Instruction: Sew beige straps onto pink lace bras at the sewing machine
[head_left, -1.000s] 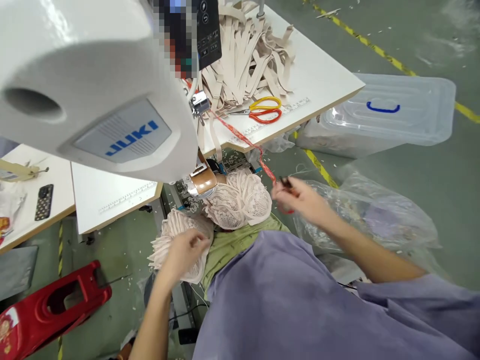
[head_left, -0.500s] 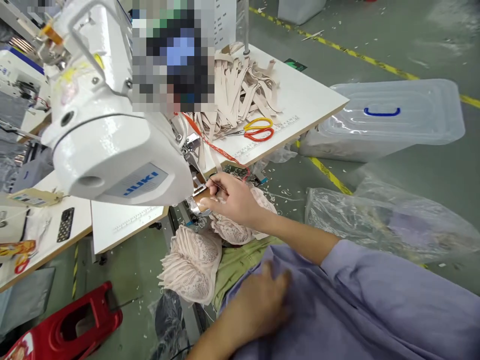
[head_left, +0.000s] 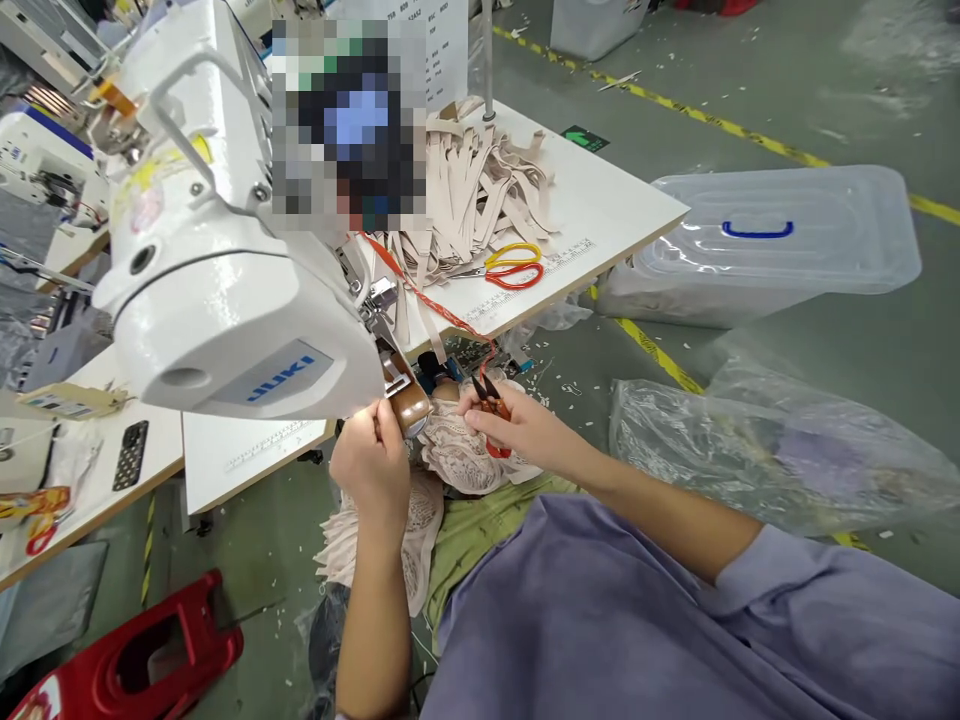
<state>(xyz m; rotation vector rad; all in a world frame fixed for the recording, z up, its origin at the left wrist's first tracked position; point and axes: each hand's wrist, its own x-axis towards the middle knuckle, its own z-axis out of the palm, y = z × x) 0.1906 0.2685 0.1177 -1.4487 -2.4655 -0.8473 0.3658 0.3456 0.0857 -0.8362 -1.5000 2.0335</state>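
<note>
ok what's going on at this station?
A person sits at a white sewing machine with a lace garment lying under its arm. The left hand is closed, apparently on the lace beside the needle end. The right hand holds red thread snips, blades pointing at the machine, tethered by a red cord. Scissors and fabric strips lie on the table.

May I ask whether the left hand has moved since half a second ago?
Yes: the left hand has come forward, right up to the sewing machine.
</note>
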